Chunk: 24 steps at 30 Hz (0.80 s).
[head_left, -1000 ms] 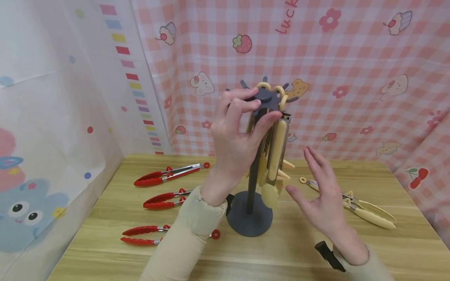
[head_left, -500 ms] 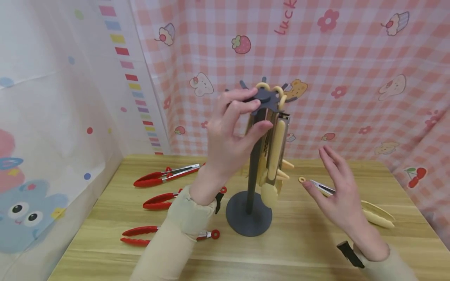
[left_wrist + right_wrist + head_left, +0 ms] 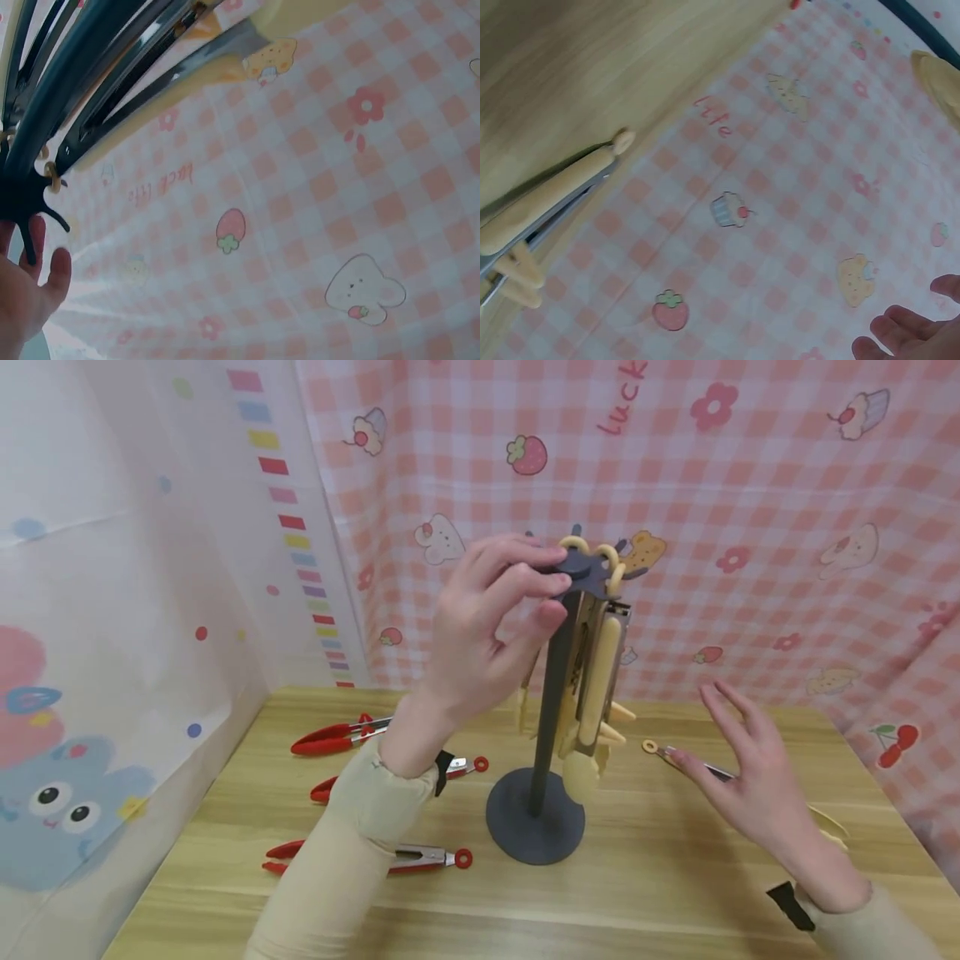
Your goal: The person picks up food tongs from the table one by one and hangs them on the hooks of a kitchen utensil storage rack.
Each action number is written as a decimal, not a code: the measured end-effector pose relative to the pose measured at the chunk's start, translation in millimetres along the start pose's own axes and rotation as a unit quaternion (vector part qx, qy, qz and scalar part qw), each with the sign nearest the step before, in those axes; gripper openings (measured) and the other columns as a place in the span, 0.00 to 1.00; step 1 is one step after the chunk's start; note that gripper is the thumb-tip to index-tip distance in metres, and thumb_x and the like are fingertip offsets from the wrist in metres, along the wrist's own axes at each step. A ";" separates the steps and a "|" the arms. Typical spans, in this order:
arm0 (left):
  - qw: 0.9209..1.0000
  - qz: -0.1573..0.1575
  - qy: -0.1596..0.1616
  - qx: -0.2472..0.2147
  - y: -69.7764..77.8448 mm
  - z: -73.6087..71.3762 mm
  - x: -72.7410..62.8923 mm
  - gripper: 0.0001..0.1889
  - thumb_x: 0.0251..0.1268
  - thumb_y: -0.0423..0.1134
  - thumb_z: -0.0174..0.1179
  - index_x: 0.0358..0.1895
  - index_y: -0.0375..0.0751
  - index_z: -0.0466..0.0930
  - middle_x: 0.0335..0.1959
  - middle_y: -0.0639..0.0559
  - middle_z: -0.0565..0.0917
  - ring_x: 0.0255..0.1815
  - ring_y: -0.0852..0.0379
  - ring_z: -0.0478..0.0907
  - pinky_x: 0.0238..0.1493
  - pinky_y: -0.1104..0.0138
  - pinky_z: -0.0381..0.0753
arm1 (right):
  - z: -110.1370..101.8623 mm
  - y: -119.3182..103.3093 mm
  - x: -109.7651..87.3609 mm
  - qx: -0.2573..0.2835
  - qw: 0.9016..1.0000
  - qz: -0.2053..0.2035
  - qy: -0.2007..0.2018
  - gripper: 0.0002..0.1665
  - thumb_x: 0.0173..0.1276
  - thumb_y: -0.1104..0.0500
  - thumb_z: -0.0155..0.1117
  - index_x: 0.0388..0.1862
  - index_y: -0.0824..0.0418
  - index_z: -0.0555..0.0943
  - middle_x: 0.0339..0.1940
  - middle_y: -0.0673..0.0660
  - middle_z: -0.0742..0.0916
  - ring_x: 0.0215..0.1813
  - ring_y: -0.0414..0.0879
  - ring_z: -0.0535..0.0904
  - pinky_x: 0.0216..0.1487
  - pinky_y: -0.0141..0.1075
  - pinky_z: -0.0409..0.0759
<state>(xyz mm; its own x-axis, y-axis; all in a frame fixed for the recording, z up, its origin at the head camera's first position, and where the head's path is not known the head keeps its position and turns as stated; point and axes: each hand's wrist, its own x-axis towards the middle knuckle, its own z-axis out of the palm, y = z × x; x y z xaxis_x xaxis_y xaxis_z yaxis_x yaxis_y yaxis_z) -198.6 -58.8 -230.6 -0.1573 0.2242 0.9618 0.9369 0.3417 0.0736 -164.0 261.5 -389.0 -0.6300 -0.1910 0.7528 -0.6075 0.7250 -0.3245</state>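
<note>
My left hand [image 3: 480,635] is at the top of a dark grey rotating utensil stand [image 3: 557,702], its fingertips resting on the hub and the thumb held away from it. Several cream-and-steel tongs [image 3: 602,685] hang by their rings from the hooks on the far and right sides. In the left wrist view the hand [image 3: 26,300] is partly cut off beside the hooks. To the right, my right hand [image 3: 772,785] holds nothing, fingers extended, and overlaps a cream pair of tongs [image 3: 651,747] on the table. The right wrist view shows those tongs [image 3: 555,187] apart from the fingers [image 3: 907,334].
On the table's left side lie three red tongs: a far pair [image 3: 330,739], a middle pair [image 3: 459,766] and a near pair [image 3: 427,857], all partly behind the left arm. A pink checked curtain [image 3: 675,485] hangs behind the wooden table [image 3: 570,910].
My right hand has moved right, away from the stand and over the cream tongs. The left thumb has drawn back from the hanging tongs, while the fingertips stay on the hub.
</note>
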 end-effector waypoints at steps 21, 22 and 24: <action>0.987 -0.034 -0.114 -0.108 -6.3 -14.6 22.4 0.05 0.61 0.27 0.72 0.33 0.34 0.84 0.34 0.40 0.77 0.53 0.45 0.88 0.67 0.67 0.82 | -16.2 45.3 -11.1 -0.053 0.995 0.013 -0.082 0.46 0.68 0.44 0.76 0.79 0.57 0.72 0.71 0.77 0.76 0.66 0.78 0.73 0.57 0.72 0.72; 0.986 -0.037 -0.117 -0.112 -6.4 -15.0 22.9 0.05 0.61 0.27 0.72 0.33 0.34 0.84 0.34 0.40 0.77 0.52 0.46 0.88 0.67 0.67 0.82 | -17.3 46.3 -11.3 -0.056 0.994 0.014 -0.087 0.46 0.67 0.45 0.77 0.79 0.57 0.71 0.71 0.77 0.76 0.66 0.78 0.73 0.57 0.72 0.72; 0.984 -0.040 -0.122 -0.120 -6.9 -15.4 23.3 0.06 0.61 0.26 0.72 0.33 0.34 0.83 0.35 0.40 0.76 0.51 0.45 0.87 0.68 0.66 0.82 | -18.8 48.3 -11.7 -0.062 0.993 0.018 -0.098 0.46 0.66 0.48 0.78 0.80 0.58 0.71 0.72 0.77 0.76 0.66 0.79 0.73 0.57 0.72 0.72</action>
<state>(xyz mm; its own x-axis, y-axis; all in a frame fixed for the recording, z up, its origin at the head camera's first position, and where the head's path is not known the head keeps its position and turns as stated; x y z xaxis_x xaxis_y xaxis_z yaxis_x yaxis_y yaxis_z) -203.9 -70.0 -204.7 -0.2758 0.4275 0.8609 0.9608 0.1478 0.2345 -176.9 311.2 -402.7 -0.7390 -0.2801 0.6126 -0.5269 0.8070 -0.2666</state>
